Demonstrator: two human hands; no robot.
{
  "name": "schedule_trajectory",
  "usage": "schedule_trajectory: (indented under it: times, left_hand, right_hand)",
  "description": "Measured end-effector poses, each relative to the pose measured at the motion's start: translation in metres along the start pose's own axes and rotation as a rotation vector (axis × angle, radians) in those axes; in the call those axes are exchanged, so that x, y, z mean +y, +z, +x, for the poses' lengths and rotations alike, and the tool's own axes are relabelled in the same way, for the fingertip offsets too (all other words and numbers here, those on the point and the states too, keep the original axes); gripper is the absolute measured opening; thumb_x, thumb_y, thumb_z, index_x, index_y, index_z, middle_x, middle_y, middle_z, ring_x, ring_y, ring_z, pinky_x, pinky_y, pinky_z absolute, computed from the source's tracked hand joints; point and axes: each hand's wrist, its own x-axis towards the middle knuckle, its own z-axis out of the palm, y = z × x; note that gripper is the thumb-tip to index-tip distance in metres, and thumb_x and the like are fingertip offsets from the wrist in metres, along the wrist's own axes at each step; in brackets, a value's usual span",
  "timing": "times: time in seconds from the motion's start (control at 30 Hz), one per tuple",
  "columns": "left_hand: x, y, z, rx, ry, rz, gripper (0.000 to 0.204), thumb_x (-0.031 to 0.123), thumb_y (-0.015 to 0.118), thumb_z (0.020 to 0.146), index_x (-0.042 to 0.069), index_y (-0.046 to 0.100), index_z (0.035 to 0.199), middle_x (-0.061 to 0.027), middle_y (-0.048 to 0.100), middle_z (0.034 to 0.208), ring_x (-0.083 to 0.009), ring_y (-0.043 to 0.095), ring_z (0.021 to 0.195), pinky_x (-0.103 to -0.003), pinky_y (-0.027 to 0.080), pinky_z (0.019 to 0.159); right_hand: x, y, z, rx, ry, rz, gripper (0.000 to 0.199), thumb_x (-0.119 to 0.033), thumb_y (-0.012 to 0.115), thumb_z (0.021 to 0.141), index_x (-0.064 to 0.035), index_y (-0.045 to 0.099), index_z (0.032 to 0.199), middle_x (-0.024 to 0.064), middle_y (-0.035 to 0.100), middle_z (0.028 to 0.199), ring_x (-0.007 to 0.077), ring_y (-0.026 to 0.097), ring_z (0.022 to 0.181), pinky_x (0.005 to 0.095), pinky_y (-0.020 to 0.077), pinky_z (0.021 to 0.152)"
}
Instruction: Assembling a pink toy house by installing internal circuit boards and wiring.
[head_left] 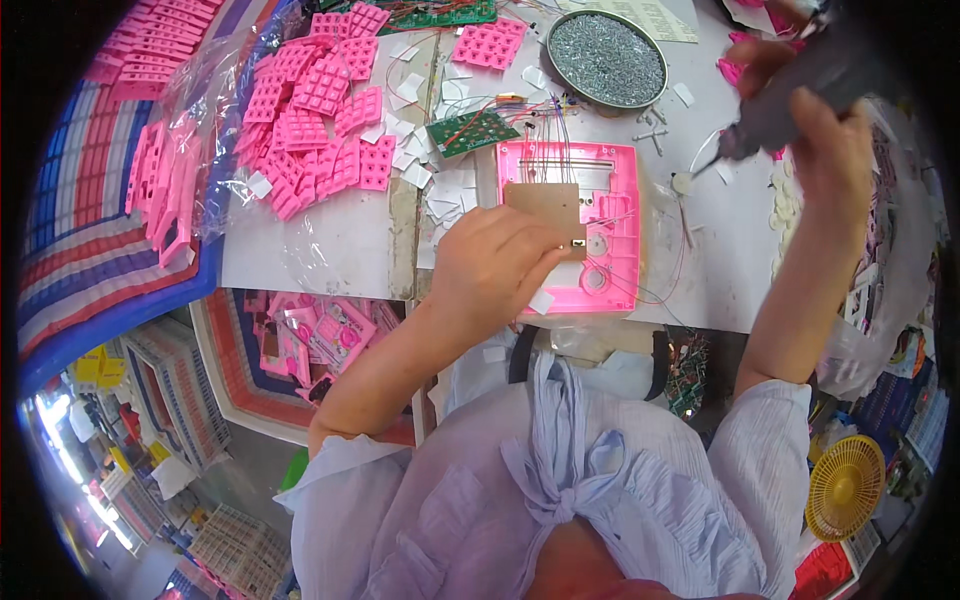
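My left hand (495, 262) is over a pink plastic casing (625, 225), with thumb and fingertips pinched together at the lower part of a flat brown board (545, 203). Whatever lies between the fingertips is too small to make out. Beside them, a small black part (579, 243) sits at the board's edge. Thin wires run from the casing to a green circuit board (472, 133) just beyond it. Raised at the right, my right hand (835, 150) is wrapped around a dark electric screwdriver (790, 105), blurred, its thin bit angled down to the left.
A round tray of small metal screws (607, 60) stands behind the casing, with loose screws (650, 130) nearby. Pink button pads (320, 110) are heaped at the left among white paper pieces. Under the table edge, a lined crate (215, 370) holds pink parts. A yellow basket (846, 487) is at lower right.
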Motion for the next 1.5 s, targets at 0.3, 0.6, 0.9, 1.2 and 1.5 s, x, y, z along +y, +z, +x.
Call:
schedule_trajectory:
  times: [0.3,0.6,0.9,1.2,1.5]
  left_hand:
    - [0.011,-0.004,-0.001,-0.034,-0.078,-0.102,0.021,0.001,0.079,0.071,0.009,0.064,0.084,-0.0054,0.065,0.076,-0.0242,0.061,0.067,-0.036,0.044,0.062]
    - [0.014,-0.006,-0.002,-0.121,-0.137,-0.098,0.016,0.011,0.077,0.077,0.009,0.065,0.086,-0.0047,0.064,0.081,-0.0252,0.063,0.078,-0.039,0.044,0.068]
    - [0.015,-0.005,-0.001,-0.105,-0.119,-0.080,0.016,0.012,0.078,0.076,0.009,0.065,0.084,-0.0053,0.064,0.082,-0.0262,0.063,0.078,-0.039,0.045,0.069]
    - [0.001,-0.014,-0.001,-0.079,-0.108,0.100,0.019,0.011,0.082,0.076,0.012,0.064,0.079,0.0000,0.073,0.098,-0.0188,0.070,0.101,-0.039,0.041,0.085]
    - [0.000,0.000,-0.018,-0.136,-0.159,0.161,0.018,0.015,0.080,0.077,0.013,0.064,0.086,0.0024,0.071,0.099,-0.0148,0.066,0.107,-0.045,0.033,0.093]
  right_hand:
    - [-0.010,0.124,-0.052,-0.086,-0.067,0.534,0.042,-0.025,0.071,0.093,-0.0112,0.045,0.123,-0.0040,0.047,0.057,0.0109,0.045,0.048,0.0280,0.0390,0.045]
    - [-0.005,0.130,-0.056,-0.075,-0.027,0.494,0.035,-0.027,0.073,0.093,-0.0121,0.046,0.110,-0.0042,0.048,0.056,0.0107,0.046,0.046,0.0288,0.0421,0.045]
    - [-0.002,0.129,-0.059,-0.118,-0.045,0.390,0.033,-0.023,0.070,0.094,-0.0094,0.047,0.112,-0.0028,0.048,0.057,0.0110,0.046,0.048,0.0289,0.0420,0.046]
    - [0.043,0.123,-0.055,0.027,-0.008,0.490,0.027,0.000,0.066,0.086,0.0008,0.055,0.111,0.0049,0.060,0.080,0.0098,0.058,0.070,0.0249,0.0486,0.062]
    - [0.058,0.130,-0.051,-0.128,-0.116,0.068,0.021,-0.004,0.065,0.093,-0.0041,0.045,0.100,0.0075,0.051,0.068,0.0135,0.047,0.055,0.0325,0.0440,0.051]
